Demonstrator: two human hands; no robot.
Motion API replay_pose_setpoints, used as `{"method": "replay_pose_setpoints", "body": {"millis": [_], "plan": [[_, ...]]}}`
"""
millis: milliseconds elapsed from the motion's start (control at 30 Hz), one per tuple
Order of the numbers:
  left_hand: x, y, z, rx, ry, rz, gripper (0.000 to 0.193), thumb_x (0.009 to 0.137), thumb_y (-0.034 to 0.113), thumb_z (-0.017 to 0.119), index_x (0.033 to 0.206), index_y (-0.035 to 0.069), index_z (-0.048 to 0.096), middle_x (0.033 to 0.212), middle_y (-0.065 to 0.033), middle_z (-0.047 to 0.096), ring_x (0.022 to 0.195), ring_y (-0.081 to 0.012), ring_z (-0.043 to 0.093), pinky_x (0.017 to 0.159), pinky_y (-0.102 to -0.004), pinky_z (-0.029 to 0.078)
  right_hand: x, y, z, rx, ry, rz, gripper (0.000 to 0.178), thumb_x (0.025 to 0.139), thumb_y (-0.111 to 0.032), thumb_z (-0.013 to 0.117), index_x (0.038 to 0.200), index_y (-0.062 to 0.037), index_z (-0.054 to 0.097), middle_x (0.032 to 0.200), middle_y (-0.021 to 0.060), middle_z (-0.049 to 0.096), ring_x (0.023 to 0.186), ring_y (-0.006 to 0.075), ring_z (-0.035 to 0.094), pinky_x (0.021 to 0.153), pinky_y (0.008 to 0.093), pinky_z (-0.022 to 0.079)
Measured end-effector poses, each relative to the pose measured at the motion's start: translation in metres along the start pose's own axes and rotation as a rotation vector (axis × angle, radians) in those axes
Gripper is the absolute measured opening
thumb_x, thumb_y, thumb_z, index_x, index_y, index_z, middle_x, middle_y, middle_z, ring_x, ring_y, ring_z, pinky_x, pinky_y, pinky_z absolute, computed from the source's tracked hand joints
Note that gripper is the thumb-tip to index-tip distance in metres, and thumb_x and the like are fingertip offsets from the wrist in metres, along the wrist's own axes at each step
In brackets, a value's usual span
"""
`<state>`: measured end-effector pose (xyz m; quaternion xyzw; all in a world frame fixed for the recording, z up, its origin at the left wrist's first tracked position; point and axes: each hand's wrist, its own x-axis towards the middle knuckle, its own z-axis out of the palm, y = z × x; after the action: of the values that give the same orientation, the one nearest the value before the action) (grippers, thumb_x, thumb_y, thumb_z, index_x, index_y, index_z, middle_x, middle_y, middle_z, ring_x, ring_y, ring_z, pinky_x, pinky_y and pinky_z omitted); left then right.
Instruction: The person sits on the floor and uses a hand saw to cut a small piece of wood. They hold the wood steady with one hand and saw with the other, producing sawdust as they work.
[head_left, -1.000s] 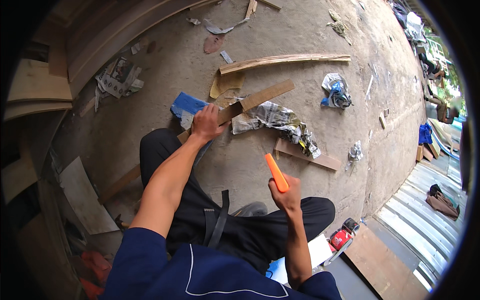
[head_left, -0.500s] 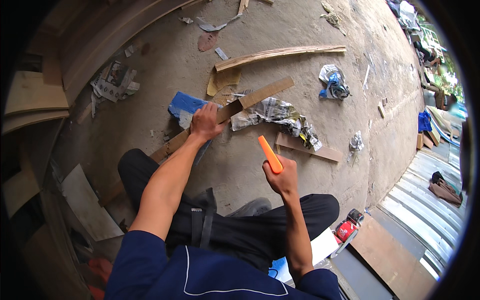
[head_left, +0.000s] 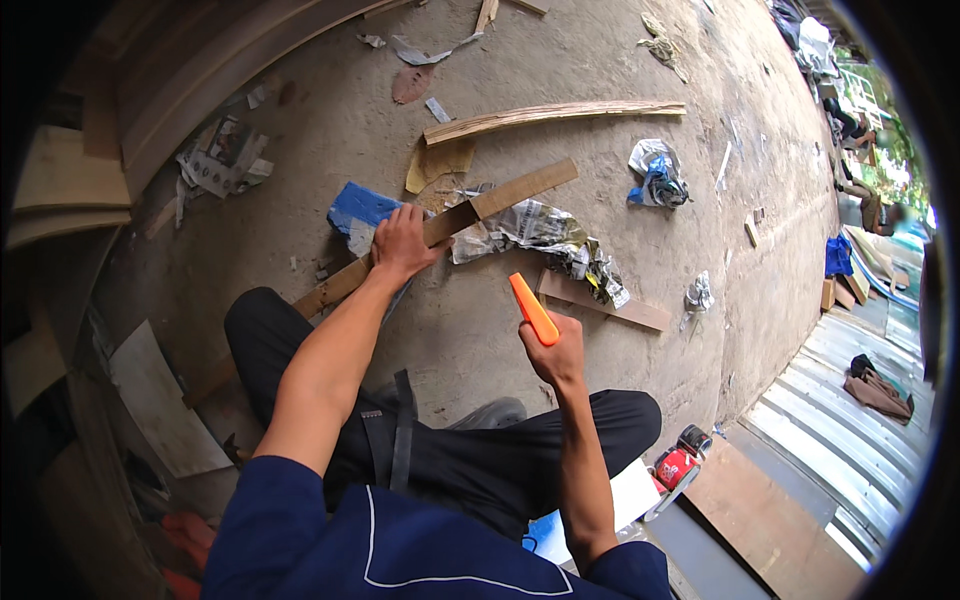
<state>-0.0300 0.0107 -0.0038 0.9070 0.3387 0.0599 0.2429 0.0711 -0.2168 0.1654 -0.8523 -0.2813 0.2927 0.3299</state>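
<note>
My left hand [head_left: 403,243] is closed over a long wooden strip [head_left: 527,188], pressing it down on a blue-painted block [head_left: 362,207]. The strip slants from beside my left knee to the far right, and a dark, recessed-looking stretch shows just past my fingers. In my right hand [head_left: 557,350] is an orange tapered tool [head_left: 533,310], pointing up and away from me. It is held apart from the strip, over the floor. My fist hides its lower end, so I cannot tell what kind of tool it is.
Crumpled newspaper [head_left: 545,228] lies beside the strip, near a short flat board [head_left: 605,300]. Farther off are a rough wooden slat [head_left: 555,120] and a crumpled plastic bag [head_left: 658,172]. A red tape dispenser [head_left: 677,468] stands by my right knee, near corrugated metal sheeting [head_left: 800,400].
The whole view has shifted slightly, so the scene sits a little farther left. Both hands keep their holds, with little movement relative to the strip.
</note>
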Motion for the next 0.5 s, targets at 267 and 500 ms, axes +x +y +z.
{"method": "replay_pose_setpoints", "body": {"millis": [267, 500], "plan": [[0.003, -0.003, 0.001, 0.001, 0.027, 0.038, 0.057, 0.071, 0.051, 0.076, 0.097, 0.004, 0.056, 0.095, -0.0106, 0.055, 0.093, -0.0286, 0.057, 0.078, -0.0411, 0.046, -0.007, -0.007, 0.004, -0.090, -0.021, -0.044, 0.023, 0.076, -0.019, 0.065, 0.069, 0.0015, 0.059, 0.060, 0.0205, 0.055, 0.054, 0.0357, 0.058, 0.054, 0.0402, 0.045], [0.009, -0.009, -0.004, 0.003, 0.059, 0.025, 0.051, 0.071, 0.044, 0.078, 0.096, 0.006, 0.055, 0.094, -0.0119, 0.056, 0.091, -0.0311, 0.059, 0.077, -0.0434, 0.047, -0.001, -0.004, -0.007, -0.021, -0.022, -0.023, 0.023, 0.076, -0.019, 0.065, 0.069, 0.0018, 0.059, 0.059, 0.0204, 0.054, 0.050, 0.0331, 0.055, 0.053, 0.0380, 0.044]]}}
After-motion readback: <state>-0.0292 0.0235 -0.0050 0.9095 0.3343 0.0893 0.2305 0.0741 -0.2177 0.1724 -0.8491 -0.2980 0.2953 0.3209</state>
